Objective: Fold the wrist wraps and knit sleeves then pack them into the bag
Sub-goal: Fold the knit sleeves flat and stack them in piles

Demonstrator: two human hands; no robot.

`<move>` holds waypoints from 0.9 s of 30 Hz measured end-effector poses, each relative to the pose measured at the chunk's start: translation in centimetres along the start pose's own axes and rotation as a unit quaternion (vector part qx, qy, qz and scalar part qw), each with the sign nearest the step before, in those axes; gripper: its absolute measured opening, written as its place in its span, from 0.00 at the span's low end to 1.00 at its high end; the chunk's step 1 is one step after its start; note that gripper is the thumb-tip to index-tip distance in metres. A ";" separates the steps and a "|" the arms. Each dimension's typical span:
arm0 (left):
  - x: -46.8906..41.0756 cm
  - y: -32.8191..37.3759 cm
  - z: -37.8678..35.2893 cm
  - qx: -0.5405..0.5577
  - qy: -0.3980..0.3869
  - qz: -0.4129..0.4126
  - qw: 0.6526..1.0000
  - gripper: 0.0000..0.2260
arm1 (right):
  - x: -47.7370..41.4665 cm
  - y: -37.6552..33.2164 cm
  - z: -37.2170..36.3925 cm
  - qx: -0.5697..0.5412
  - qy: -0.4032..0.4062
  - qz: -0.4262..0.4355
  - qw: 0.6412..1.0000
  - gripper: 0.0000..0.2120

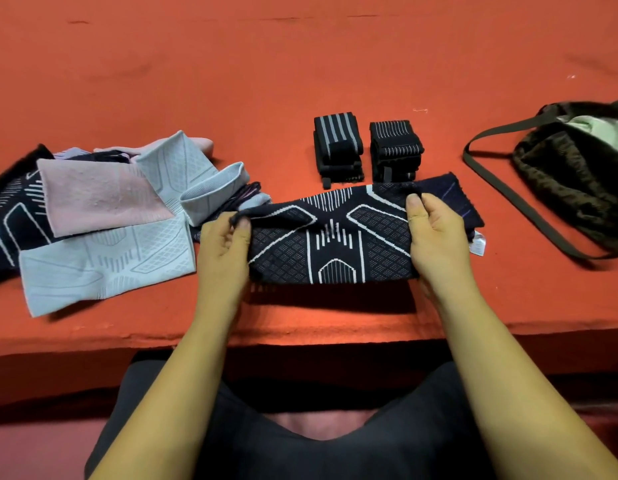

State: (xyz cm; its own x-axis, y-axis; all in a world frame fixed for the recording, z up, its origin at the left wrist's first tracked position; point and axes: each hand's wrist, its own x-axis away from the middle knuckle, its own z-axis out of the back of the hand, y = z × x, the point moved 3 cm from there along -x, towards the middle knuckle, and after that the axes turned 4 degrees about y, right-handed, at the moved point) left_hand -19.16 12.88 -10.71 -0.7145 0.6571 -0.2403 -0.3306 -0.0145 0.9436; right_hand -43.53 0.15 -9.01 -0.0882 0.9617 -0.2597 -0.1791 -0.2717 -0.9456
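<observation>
A dark navy knit sleeve point(332, 237) with white line patterns is held just above the red table, near its front edge. My left hand point(222, 251) pinches its left end and my right hand point(435, 237) pinches its right end, thumbs on top. Behind it stand two folded black wrist wraps, one with grey stripes point(337, 143) and one with thin white stripes point(396, 147). At the left lies a loose pile of knit sleeves: pink point(99, 199), light grey point(106, 265) and another dark one point(13, 209). The dark furry bag point(570, 181) lies open at the far right.
The bag's long olive strap point(519, 199) loops across the table toward the sleeve's right end. A white label point(478, 244) sticks out from the sleeve beside my right hand. The red table point(300, 64) stretches away behind the wraps. My lap sits below the table edge.
</observation>
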 end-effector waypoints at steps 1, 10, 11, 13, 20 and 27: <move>0.0 0.0 -0.2 0.046 -0.016 0.035 0.998 0.08 | 0.0 0.1 -0.1 -0.005 -0.001 -0.010 1.000 0.17; -0.2 -4.0 -1.0 -0.020 -0.092 0.209 0.973 0.16 | 1.8 3.2 -2.4 0.270 -0.029 -0.023 0.962 0.15; 0.1 -4.0 -1.1 -0.021 -0.103 0.204 0.973 0.18 | 2.3 3.1 -2.7 0.325 -0.034 0.004 0.945 0.20; 0.5 -3.3 -1.3 -0.030 -0.115 0.162 0.980 0.16 | 3.5 2.0 -4.1 0.369 -0.041 0.121 0.921 0.24; 0.8 -2.5 -1.4 0.022 -0.197 0.243 0.950 0.14 | 7.4 3.7 -9.5 0.389 -0.301 0.213 0.844 0.29; 2.8 -1.5 -0.3 0.094 -0.285 0.302 0.905 0.08 | 7.1 3.8 -9.6 0.402 -0.295 0.207 0.842 0.25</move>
State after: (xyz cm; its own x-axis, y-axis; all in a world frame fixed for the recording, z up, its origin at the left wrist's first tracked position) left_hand -20.85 14.57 -12.84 -0.2779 0.8544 0.4390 0.1629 -0.4085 0.8981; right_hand -35.43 6.34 -16.33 -0.7351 0.6574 -0.1660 -0.5980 -0.7440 -0.2981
